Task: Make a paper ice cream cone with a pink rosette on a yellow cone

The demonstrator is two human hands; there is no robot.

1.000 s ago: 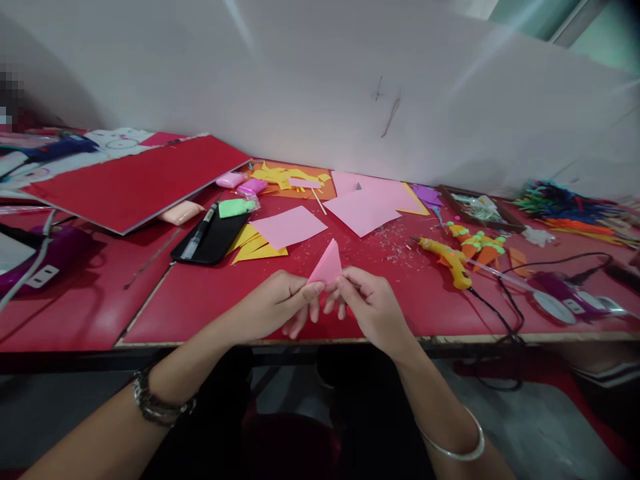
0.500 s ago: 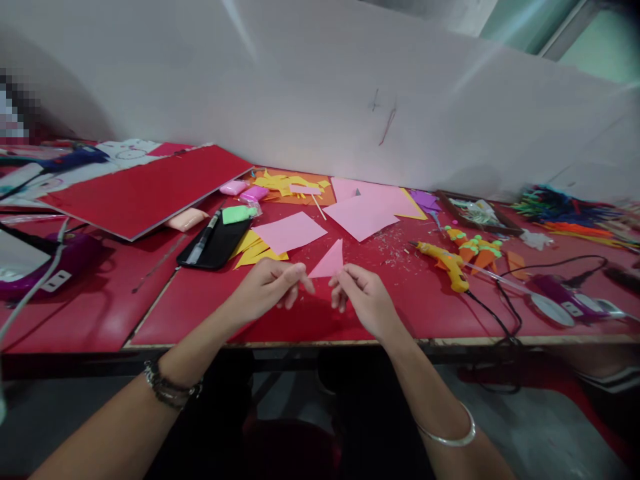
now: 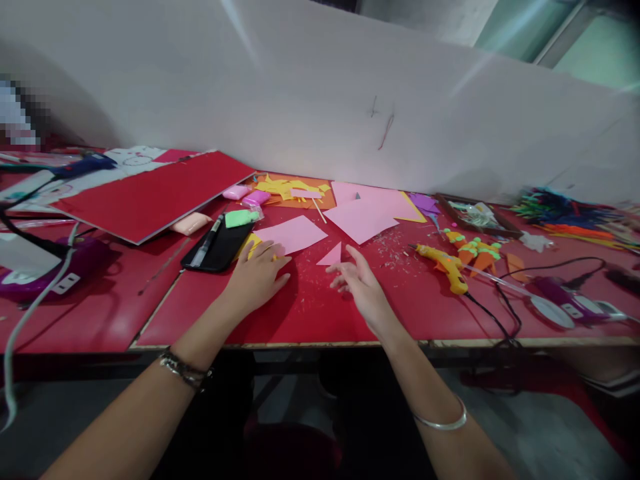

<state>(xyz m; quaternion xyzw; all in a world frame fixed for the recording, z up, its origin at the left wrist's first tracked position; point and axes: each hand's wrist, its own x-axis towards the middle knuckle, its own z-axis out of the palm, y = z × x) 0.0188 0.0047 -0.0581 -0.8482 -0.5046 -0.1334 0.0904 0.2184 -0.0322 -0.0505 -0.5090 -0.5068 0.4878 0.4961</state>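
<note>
The left hand (image 3: 256, 275) is spread palm-down over yellow paper (image 3: 255, 239); the right hand (image 3: 359, 283) is held loosely unclenched, fingers bent, near a pink triangle (image 3: 334, 256).

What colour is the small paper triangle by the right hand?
The small paper triangle is pink, best seen in the head view.

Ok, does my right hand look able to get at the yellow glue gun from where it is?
Probably yes: the right hand looks empty, and between it and the glue gun I see only red tabletop and small scraps.
</note>
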